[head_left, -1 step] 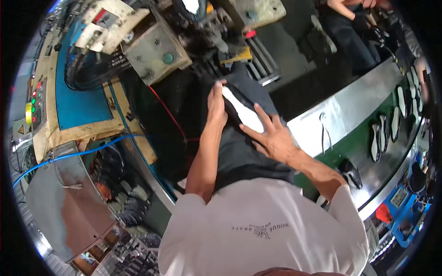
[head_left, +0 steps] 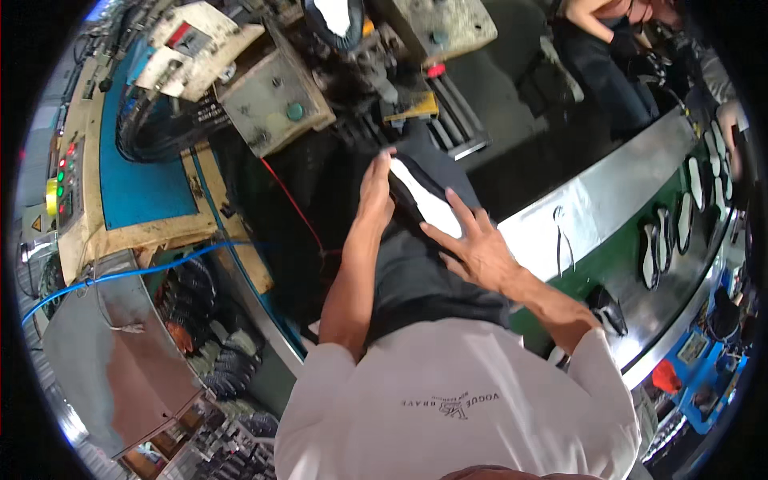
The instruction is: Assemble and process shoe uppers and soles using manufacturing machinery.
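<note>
A black shoe upper with a white sole side facing up lies over my dark-clad lap, its long axis slanting from upper left to lower right. Along its left edge, near the far end, my left hand grips it with the fingers close together. My right hand is at the near end, fingers spread over the white surface and the black edge, thumb side toward me. The undersides of both hands are hidden. To the right, long-handled pincers rest on the metal ledge.
A machine with a grey box stands ahead; another shoe sits on it. Several shoes line the green conveyor at right. A blue hose crosses on the left. Another person works at the far right.
The view has shifted slightly. Both hands keep their hold on the shoe upper, with hardly any movement.
</note>
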Available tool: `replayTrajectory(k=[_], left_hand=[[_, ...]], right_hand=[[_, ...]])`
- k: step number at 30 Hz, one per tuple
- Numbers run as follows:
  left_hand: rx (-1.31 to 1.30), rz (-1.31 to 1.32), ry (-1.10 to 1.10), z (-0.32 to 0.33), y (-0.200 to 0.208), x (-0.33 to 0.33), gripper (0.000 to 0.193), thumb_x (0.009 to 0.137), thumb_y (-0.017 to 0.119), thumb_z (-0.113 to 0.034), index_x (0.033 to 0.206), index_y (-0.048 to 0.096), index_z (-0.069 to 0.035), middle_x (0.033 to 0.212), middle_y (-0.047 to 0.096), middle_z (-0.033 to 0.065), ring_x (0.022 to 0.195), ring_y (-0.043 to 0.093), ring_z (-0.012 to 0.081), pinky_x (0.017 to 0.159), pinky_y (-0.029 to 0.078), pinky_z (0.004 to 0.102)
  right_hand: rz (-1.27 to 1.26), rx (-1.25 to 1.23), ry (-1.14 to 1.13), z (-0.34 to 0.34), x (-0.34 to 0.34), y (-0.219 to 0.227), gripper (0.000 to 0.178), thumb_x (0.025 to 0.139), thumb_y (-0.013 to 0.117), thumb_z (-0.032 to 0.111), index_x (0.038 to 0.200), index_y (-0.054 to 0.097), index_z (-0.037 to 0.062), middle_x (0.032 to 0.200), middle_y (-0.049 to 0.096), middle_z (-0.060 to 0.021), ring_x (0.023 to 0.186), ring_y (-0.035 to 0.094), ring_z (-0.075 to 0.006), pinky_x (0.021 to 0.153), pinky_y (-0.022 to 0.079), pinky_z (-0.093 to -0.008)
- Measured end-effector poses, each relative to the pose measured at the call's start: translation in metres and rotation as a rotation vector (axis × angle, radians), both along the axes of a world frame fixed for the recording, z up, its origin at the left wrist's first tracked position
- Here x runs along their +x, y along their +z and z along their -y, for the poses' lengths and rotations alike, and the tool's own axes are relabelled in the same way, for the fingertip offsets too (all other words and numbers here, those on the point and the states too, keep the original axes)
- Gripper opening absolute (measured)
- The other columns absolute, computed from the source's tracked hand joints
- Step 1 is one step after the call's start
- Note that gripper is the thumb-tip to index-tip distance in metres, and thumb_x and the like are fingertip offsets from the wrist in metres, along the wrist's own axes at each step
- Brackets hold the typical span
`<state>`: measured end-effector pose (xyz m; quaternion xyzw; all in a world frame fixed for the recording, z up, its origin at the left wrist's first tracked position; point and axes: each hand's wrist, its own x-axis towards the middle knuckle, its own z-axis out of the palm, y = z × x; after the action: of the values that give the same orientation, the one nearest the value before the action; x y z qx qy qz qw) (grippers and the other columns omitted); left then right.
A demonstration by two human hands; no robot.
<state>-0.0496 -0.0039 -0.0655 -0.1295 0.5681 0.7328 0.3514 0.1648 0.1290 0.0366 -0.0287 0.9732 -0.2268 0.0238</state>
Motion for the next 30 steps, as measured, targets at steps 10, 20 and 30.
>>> replayTrajectory(k=[10, 20, 30], left_hand=[[0.194, -0.440, 0.024, -0.061, 0.151, -0.242, 0.055, 0.112, 0.058, -0.045, 0.154, 0.049, -0.009, 0.141, 0.061, 0.0072, 0.128, 0.061, 0.0222, 0.108, 0.051, 0.0401], [0.435, -0.573, -0.034, 0.025, 0.169, -0.211, 0.057, 0.112, 0.050, -0.036, 0.158, 0.042, -0.003, 0.136, 0.066, 0.0216, 0.116, 0.071, 0.0340, 0.098, 0.062, 0.0559], [0.413, -0.135, 0.285, 0.147, 0.076, -0.019, 0.079, 0.106, 0.059, -0.036, 0.172, 0.024, -0.010, 0.161, 0.049, 0.0127, 0.140, 0.056, 0.0283, 0.117, 0.046, 0.0415]], right_hand=[[-0.321, 0.054, -0.285, -0.075, -0.076, 0.086, 0.071, 0.083, 0.086, 0.017, 0.150, 0.065, 0.0235, 0.166, 0.031, -0.0379, 0.125, 0.058, -0.0501, 0.106, 0.053, -0.0537], [-0.527, 0.193, -0.118, -0.086, -0.309, 0.141, 0.069, 0.091, 0.081, 0.021, 0.155, 0.059, 0.0337, 0.164, 0.036, -0.0322, 0.131, 0.057, -0.0534, 0.111, 0.051, -0.0541], [-0.587, 0.310, -0.159, -0.053, -0.385, 0.081, 0.069, 0.097, 0.074, 0.034, 0.160, 0.049, 0.0426, 0.167, 0.028, -0.0343, 0.116, 0.060, -0.0540, 0.096, 0.059, -0.0564]])
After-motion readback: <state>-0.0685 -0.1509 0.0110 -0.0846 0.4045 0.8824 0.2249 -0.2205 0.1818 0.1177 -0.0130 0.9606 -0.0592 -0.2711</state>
